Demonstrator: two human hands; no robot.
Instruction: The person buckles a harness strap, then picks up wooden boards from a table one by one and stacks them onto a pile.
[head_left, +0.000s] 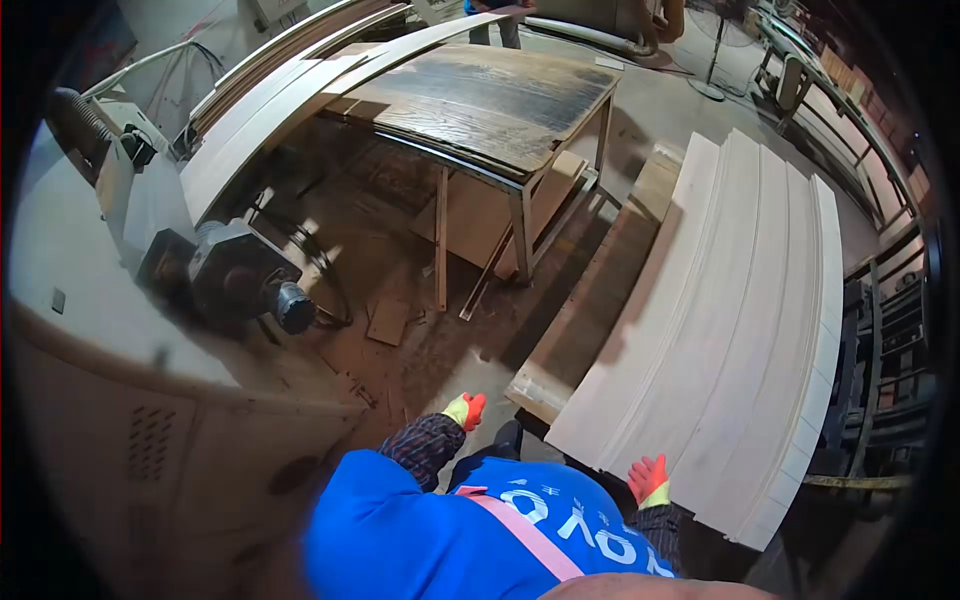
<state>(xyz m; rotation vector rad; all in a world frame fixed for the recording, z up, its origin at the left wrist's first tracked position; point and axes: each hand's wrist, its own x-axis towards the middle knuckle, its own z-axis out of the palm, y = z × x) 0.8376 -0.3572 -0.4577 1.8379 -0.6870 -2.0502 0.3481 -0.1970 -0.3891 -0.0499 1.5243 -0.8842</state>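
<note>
My left hand (pixel 465 410), in a yellow and red-orange work glove, is in front of my body over the floor. Its fingers are curled in, with nothing visible in them. My right hand (pixel 650 480), gloved the same way, is at the near edge of a stack of long pale wooden boards (pixel 720 330). Its fingers are extended and slightly apart, and it grips nothing. Whether the fingertips touch the boards, I cannot tell.
A worn wooden table (pixel 480 100) stands ahead, with long pale boards (pixel 270 110) to its left. A machine with a motor (pixel 240 270) is at left. A thick timber (pixel 610 290) lies beside the stack. A person (pixel 495 30) stands beyond, near a fan (pixel 710 60).
</note>
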